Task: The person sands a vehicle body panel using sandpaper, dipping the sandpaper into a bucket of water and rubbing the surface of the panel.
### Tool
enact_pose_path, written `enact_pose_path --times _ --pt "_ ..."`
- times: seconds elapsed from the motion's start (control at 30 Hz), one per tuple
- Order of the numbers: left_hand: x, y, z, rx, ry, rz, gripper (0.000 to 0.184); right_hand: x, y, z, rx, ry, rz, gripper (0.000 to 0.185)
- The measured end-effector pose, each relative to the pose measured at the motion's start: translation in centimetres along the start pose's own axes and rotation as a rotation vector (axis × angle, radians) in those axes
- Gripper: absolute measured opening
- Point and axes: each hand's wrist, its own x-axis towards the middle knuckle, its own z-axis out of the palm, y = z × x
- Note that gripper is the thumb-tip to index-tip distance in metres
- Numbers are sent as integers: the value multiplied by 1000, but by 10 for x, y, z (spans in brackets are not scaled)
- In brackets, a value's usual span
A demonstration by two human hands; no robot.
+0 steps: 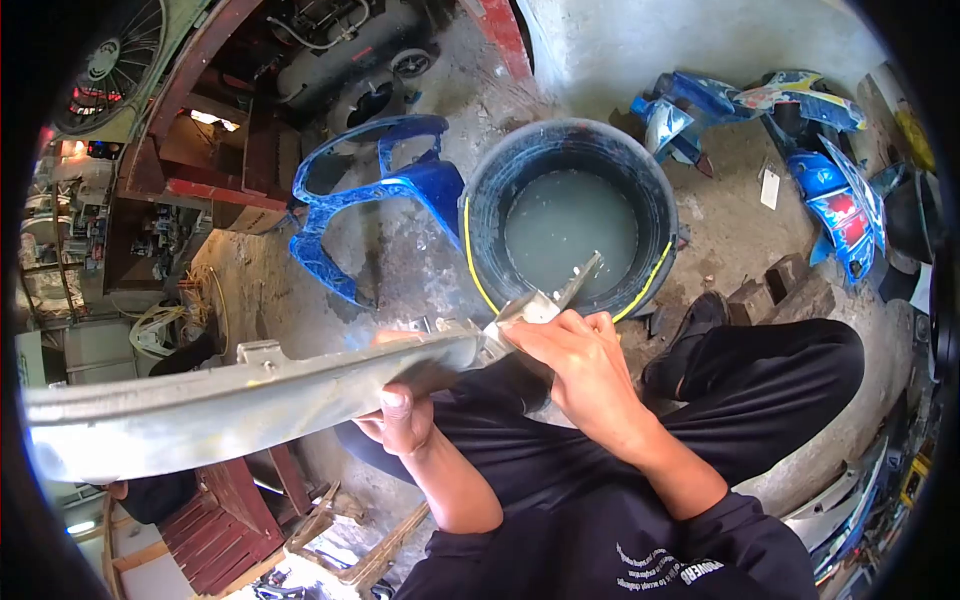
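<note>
A long silver-grey body panel [240, 400], apparently from a motorcycle, stretches from the left edge across my lap. My left hand [402, 418] grips its lower edge, thumb on the near face and the other fingers partly hidden behind. Over the panel's narrow right end, my right hand [580, 365] is closed with bent fingers pressed on the surface. Whether anything small lies under those fingertips is hidden. A thin tip of the panel points over the rim of a black bucket [655, 190] holding cloudy grey water [570, 225].
Left of the bucket lies a blue plastic frame [430, 190]. Blue fairing pieces [835, 205] rest by the wall at right, with bricks [775, 285] nearer. An air compressor [345, 70] stands at the back left. A red slatted wooden piece [225, 515] is at lower left.
</note>
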Motion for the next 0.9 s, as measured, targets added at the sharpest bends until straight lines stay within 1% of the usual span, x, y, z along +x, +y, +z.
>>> enact_pose_path --times 0.03,0.1,0.13,0.2,0.27,0.33,0.4,0.43,0.5,0.53,0.6,0.63,0.67,0.7,0.73,0.8,0.83,0.9 --pt "-2 -1 1 -3 0 -5 54 0 1 -2 -12 -4 10 51" --pt "-4 -1 4 62 125 -28 54 4 19 7 -49 -15 49 51" --pt "-4 1 4 61 125 -22 54 7 24 10 -81 -24 84 51" --pt "-1 1 4 114 91 -29 54 5 15 4 -103 -32 42 50" --pt "-2 3 2 96 67 -36 54 -1 -2 -2 29 -1 -43 56" --pt "-3 -1 3 63 42 -15 54 -2 7 2 15 -8 -34 56" --pt "-5 -3 5 130 173 -7 54 4 29 13 -80 -33 54 59" --pt "-5 -3 3 129 172 -2 54 3 29 12 -68 -56 35 59" --pt "-8 -4 0 93 230 -42 74 3 10 6 -44 -14 -17 57" --pt "-8 -1 1 96 229 -55 74 1 -1 2 -16 25 -49 55" --pt "-4 0 4 87 88 -20 54 1 5 3 -38 14 -44 54" --pt "-6 0 3 87 89 -20 54 0 17 9 -63 -36 11 57" --pt "-8 -2 1 88 144 -12 54 0 24 13 -89 -82 64 59" --pt "-7 -4 0 88 199 0 54 -1 20 12 -92 -79 46 59" --pt "-3 -4 4 89 201 7 54 2 12 8 -92 -79 39 59" --pt "-2 3 9 33 86 -41 53 0 -6 0 -51 9 -27 55" --pt "-5 -1 6 31 86 -43 53 0 -1 2 -38 5 -3 54" --pt "-10 -8 -2 141 276 -10 51 2 15 11 -68 -11 41 53"
